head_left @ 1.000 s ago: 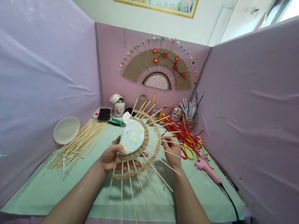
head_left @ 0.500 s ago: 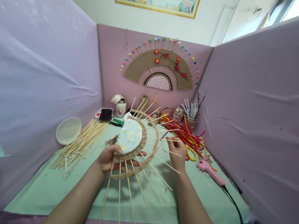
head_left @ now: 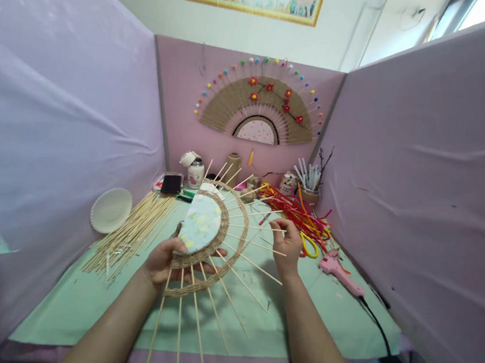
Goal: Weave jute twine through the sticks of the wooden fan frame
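My left hand (head_left: 163, 261) grips the lower left of a half-round fan frame (head_left: 224, 243), thumb on its printed cloth centre (head_left: 201, 223) and fingers underneath. Thin wooden sticks fan out from the centre, and two bands of twisted brown cord are woven through them. At the right, my right hand (head_left: 286, 245) is closed, thumb and fingertips pinched at the outer end of one stick (head_left: 259, 228). Whether a strand of cord is also in that pinch is too fine to tell.
Loose sticks (head_left: 133, 230) and a white dish (head_left: 111, 210) lie left. Red and yellow pipe cleaners (head_left: 298, 210) and a corded pink glue gun (head_left: 343, 274) lie right. Behind stand a jar (head_left: 195, 173), a cord spool (head_left: 232, 169) and a pot of glue sticks (head_left: 310, 183). A finished fan (head_left: 259, 105) hangs on the back panel.
The fan frame and my left hand have shifted left and slightly down, with the frame tilted a little differently. My right hand stays nearly in place, still pinching at the stick ends.
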Tool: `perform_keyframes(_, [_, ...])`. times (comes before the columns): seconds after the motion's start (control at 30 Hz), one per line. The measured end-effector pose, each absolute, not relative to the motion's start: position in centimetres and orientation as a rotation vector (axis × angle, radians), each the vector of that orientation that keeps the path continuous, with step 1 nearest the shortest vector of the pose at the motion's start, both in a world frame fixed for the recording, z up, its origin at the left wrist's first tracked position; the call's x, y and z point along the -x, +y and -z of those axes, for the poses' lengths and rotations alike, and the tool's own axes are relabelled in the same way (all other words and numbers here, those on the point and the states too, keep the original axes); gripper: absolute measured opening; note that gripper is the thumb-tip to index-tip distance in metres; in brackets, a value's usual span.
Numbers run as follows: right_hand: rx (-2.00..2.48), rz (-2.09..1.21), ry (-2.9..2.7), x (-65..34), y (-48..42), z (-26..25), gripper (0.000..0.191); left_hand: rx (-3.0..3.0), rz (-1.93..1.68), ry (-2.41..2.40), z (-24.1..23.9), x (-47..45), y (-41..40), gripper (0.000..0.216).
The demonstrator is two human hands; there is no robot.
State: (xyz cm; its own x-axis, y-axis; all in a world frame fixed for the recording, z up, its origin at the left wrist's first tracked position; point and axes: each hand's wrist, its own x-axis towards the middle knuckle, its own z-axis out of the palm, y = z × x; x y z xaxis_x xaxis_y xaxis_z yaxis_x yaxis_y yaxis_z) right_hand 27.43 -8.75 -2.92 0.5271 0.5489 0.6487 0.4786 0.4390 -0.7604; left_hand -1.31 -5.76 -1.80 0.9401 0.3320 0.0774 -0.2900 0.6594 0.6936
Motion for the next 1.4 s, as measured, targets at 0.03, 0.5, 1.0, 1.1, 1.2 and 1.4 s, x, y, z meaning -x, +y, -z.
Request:
perform_keyframes(0.03, [1.172, -0.047, -1.105, -27.4, -8.7, 3.0, 0.025, -0.774, -0.353, 0.063, 1.9, 1.6, -5.9, 0.076])
perform_keyframes(0.5, [1.109, 0.104, -1.33, -27.7, -8.5, 3.3, 0.015, -0.729, -0.385, 0.141, 2.7, 4.9, -7.3, 0.075])
perform_keyframes(1.0, [1.112, -0.533, -1.24, -27.8, -7.3, 4.1, 0.021, -0.695, -0.269, 0.107, 3.5, 3.4, -8.8, 0.074])
perform_keyframes(1.1, [1.05, -0.734, -1.178, -26.6, -7.4, 4.0, 0.021, -0.7, -0.253, 0.133, 3.9, 1.9, -9.6, 0.075])
perform_keyframes(1.2, [1.003, -0.913, -1.098, -25.4, -7.9, 3.5, 0.019, -0.703, -0.251, 0.16, 4.1, 0.4, -10.5, 0.072])
perform_keyframes(1.4, [0.843, -1.277, -0.822, -24.6, -8.6, 2.6, 0.019, -0.713, -0.253, 0.299, 4.4, -1.6, -11.7, 0.047])
